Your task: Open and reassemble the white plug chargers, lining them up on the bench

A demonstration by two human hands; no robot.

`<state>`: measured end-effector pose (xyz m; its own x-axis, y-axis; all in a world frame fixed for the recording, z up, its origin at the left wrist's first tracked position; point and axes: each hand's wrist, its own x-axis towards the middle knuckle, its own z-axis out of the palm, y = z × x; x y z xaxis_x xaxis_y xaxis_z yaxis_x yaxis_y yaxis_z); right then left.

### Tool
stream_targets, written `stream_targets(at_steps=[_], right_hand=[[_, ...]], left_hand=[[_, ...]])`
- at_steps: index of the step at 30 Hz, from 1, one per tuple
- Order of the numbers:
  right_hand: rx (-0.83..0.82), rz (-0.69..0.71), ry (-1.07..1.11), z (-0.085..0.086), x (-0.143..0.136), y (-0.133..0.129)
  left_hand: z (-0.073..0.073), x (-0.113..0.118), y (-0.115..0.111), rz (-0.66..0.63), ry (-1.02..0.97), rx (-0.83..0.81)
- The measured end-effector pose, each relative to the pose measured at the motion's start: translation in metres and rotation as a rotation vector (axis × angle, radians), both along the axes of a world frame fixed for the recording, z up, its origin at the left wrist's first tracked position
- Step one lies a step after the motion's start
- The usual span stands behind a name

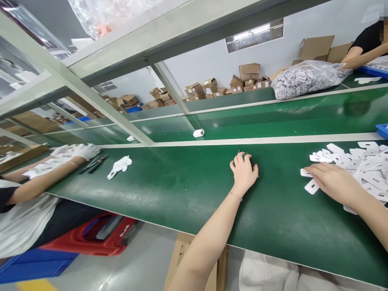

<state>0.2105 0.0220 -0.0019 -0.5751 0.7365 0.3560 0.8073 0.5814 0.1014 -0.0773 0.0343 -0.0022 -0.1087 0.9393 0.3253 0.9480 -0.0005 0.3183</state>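
My left hand (244, 173) rests over the green work surface (169, 182), with its fingers curled. A thin pointed tip and a dark edge show at its fingers, but the thing under the palm is mostly hidden. On the right, my right hand (336, 184) is at the edge of a pile of white plastic plates (368, 161) with rectangular holes. Its fingers are together on one white plastic plate (304, 173), partly covered by the fingertips. Just below them lies a loose plate (312, 186).
To the left are a white glove (120, 166), dark-handled pliers (94, 163) and a co-worker's gloved hands (75, 151). A small white part (198, 133) lies beyond the rail (266, 140). Another person's arm reaches to a bag of white parts (309, 80). A frame post (106, 109) slants across.
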Motion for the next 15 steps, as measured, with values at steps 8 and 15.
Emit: stream_targets(at_steps=[8,15], right_hand=[[0.055,0.022,0.026,-0.0047,0.0014,0.0019],[0.062,0.037,0.039,-0.0051,0.0019,0.0026]], left_hand=[[-0.0018,-0.0017,0.0027,-0.071,-0.051,-0.026],[0.0025,-0.0022,0.0017,-0.023,-0.035,-0.043]])
